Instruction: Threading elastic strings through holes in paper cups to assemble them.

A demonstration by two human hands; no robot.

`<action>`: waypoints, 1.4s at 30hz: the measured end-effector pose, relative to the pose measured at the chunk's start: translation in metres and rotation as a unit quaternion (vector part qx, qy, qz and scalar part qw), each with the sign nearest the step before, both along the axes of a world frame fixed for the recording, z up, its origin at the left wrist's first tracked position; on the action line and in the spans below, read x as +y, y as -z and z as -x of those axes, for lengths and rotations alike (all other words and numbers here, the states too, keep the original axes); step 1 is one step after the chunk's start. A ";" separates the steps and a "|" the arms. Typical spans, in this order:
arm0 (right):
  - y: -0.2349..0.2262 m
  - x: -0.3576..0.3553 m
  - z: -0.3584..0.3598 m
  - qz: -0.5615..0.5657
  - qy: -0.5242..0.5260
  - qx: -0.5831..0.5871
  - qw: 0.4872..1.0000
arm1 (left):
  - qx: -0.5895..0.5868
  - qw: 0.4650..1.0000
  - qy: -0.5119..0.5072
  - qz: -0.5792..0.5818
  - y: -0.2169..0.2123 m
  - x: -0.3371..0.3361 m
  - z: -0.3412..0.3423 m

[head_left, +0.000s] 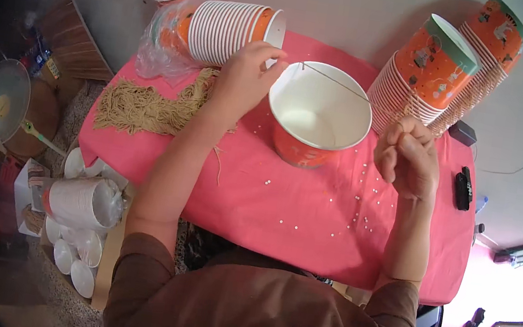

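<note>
A paper bucket (297, 152), orange outside and white inside, stands upright on the pink-covered table. A thin tan string (337, 85) runs over its opening, from the far-left rim toward my right hand. My right hand (411, 155) is right of the bucket, raised, its fingers curled and pinched on the string's end. At the left rim is my left hand (248, 73), with thumb and forefinger close together; what lies between them is too small to make out. Beside my left forearm lies a bundle of tan strings (148, 109).
Nested buckets (227, 33), partly in plastic wrap, lie behind my left hand. Tall stacks (427, 70) stand at the back right, the farther one with strings along it. Small white discs (364, 219) dot the pink cloth (241, 208). A black tool (463, 188) lies at the right edge.
</note>
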State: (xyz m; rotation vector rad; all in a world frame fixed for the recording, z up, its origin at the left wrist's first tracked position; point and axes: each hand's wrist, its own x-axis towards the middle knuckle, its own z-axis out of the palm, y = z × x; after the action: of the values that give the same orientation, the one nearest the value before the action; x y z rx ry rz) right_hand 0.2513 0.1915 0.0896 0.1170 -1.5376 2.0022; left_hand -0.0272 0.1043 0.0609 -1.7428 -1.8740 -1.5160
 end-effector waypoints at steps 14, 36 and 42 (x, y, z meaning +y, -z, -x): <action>0.003 0.003 0.009 0.020 0.057 0.024 0.998 | -0.481 0.742 0.409 0.228 0.019 -0.054 -0.098; -0.006 -0.023 0.011 -0.318 0.180 -0.275 0.889 | -0.078 0.974 0.209 0.040 0.004 -0.043 -0.095; 0.006 0.006 0.015 -0.436 0.331 -0.179 0.818 | 0.101 0.990 0.103 -0.008 0.015 -0.038 -0.091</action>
State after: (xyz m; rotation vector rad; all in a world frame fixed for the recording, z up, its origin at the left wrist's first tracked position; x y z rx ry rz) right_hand 0.2366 0.1971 0.0838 -0.4072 -2.2330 0.6990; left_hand 0.0639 0.0661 0.0461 -2.0506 -1.6233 -1.3537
